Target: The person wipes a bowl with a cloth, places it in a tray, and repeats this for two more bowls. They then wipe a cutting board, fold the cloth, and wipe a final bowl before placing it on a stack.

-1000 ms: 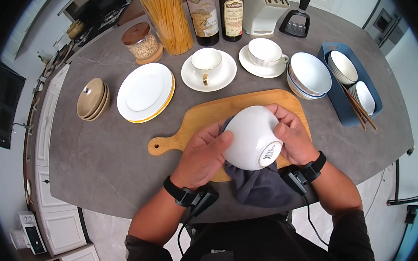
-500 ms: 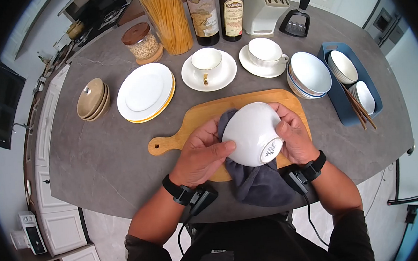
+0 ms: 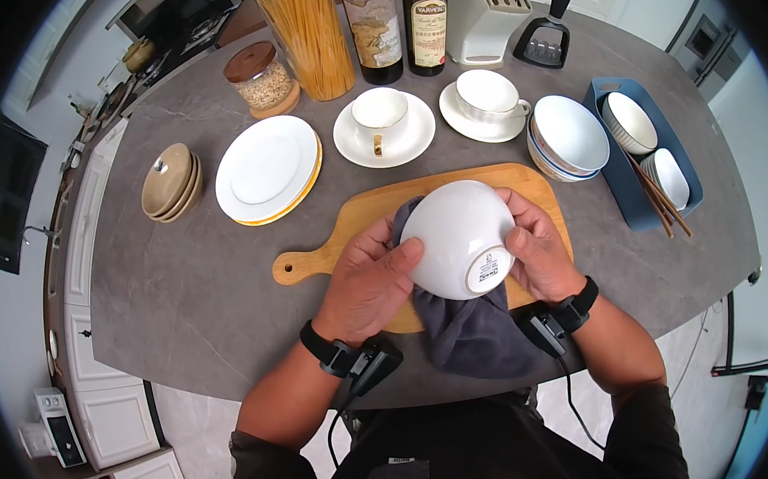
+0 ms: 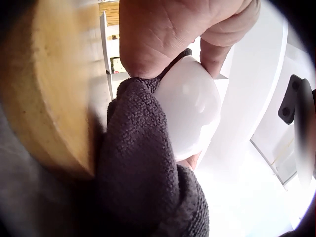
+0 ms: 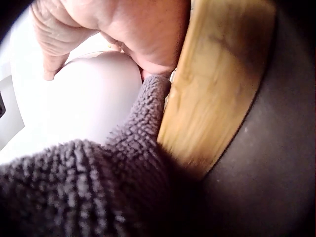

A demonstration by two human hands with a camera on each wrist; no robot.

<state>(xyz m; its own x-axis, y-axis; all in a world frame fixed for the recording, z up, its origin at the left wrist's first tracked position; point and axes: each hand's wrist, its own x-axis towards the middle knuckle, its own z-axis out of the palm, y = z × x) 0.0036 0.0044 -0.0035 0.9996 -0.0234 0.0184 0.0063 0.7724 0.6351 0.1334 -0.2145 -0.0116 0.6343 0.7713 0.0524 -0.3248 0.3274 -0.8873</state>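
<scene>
A white bowl (image 3: 457, 234), tilted with its stamped base toward the person, is held over the wooden board (image 3: 364, 207). My left hand (image 3: 365, 281) grips its left side, thumb on the outer wall, with dark grey cloth (image 3: 475, 335) between fingers and bowl. On the other side my right hand (image 3: 541, 251) holds the bowl near its base, thumb outside. The cloth hangs below the bowl; in the left wrist view the cloth (image 4: 143, 148) lies against the bowl (image 4: 190, 106). The right wrist view shows cloth (image 5: 133, 143) beside the bowl (image 5: 98, 94). The bowl's inside is hidden.
Beyond the board stand stacked plates (image 3: 268, 169), two cups on saucers (image 3: 385, 155), and stacked bowls (image 3: 570, 135). Brown bowls (image 3: 166, 182) are at the left; a blue basket (image 3: 630, 195) with bowls and chopsticks is at the right. Bottles (image 3: 374, 35) and a knife block (image 3: 484, 19) stand behind.
The bowl has risen slightly away from the person and turned, its base stamp now at another angle. The left thumb has shifted on the wall. Both hands keep their hold.
</scene>
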